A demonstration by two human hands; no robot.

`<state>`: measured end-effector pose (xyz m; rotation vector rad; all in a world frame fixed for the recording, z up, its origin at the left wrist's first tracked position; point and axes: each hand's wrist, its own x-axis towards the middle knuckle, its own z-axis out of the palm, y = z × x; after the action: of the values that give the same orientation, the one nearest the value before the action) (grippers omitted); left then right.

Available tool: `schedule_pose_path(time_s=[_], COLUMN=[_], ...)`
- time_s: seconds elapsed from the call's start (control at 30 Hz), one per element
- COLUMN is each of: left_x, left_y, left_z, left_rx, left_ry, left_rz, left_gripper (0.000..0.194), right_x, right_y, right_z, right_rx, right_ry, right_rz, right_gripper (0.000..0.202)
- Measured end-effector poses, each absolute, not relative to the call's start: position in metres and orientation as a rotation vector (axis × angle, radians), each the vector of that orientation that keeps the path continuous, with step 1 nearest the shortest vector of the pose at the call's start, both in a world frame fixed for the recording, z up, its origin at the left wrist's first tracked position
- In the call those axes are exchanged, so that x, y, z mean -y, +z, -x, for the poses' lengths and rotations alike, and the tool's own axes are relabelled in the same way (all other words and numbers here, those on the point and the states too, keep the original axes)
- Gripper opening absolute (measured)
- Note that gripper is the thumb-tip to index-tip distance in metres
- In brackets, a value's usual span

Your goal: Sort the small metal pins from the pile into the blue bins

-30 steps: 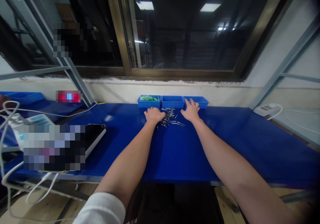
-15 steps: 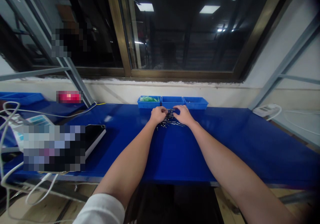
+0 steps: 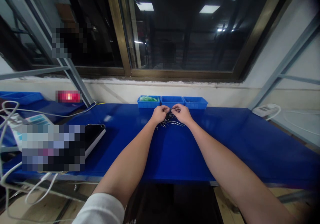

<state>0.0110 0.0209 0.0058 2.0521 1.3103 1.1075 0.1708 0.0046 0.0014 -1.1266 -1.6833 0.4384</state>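
Note:
A loose pile of thin dark metal pieces (image 3: 170, 120), screw-like in shape, lies on the blue table between my hands. My left hand (image 3: 159, 113) is at the pile's left edge, its thumb and fingers pinched together over something too small to make out. At the upper right of the pile, my right hand (image 3: 181, 112) has its fingers closed in a pinch too, and what they hold is hidden. The fingertips of both hands are close to each other above the pile.
Behind the hands stand three blue bins: the left one (image 3: 149, 105) with green-white packets, a middle one (image 3: 172, 97) and a right one (image 3: 195, 106). A dark device (image 3: 96, 132) lies on the table (image 3: 175, 157) at left, near white cables. A power strip (image 3: 265, 110) is at right.
My right hand has moved slightly left towards my left hand, and its fingers have closed. My left hand has stayed nearly in place.

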Motion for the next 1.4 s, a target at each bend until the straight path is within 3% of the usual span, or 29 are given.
schedule_pose_path(time_s=[0.53,0.67,0.87,0.97,1.17,1.3,1.4], left_x=[-0.017,-0.014,-0.019,-0.021,-0.02,-0.017,-0.017], left_y=[0.008,0.012,0.011,0.009,0.006,0.005,0.004], left_z=[-0.009,-0.012,-0.007,-0.004,-0.003,0.002,0.009], left_rx=[-1.151,-1.202,-1.543,-1.724,-1.954,-2.006,-2.02], left_ry=[0.976,0.996,1.149,1.096,0.858,0.694,0.589], left_rz=[-2.085,-2.055,-1.972,-2.001,-2.112,-2.241,-2.252], left_gripper=[0.029,0.031,0.034,0.033,0.037,0.051,0.063], right_x=[0.002,-0.001,-0.008,-0.012,-0.019,-0.014,-0.002], right_y=[0.012,0.012,0.009,0.007,-0.003,-0.001,0.005], right_z=[-0.185,-0.185,-0.194,-0.202,-0.21,-0.204,-0.193], right_rx=[1.636,1.645,1.519,1.511,1.634,1.718,1.982], right_ry=[0.892,0.69,0.032,-0.107,0.016,0.023,0.209], right_rz=[0.968,1.069,1.43,1.588,1.785,1.732,1.662], right_gripper=[0.022,0.027,0.021,0.033,0.069,0.072,0.076])
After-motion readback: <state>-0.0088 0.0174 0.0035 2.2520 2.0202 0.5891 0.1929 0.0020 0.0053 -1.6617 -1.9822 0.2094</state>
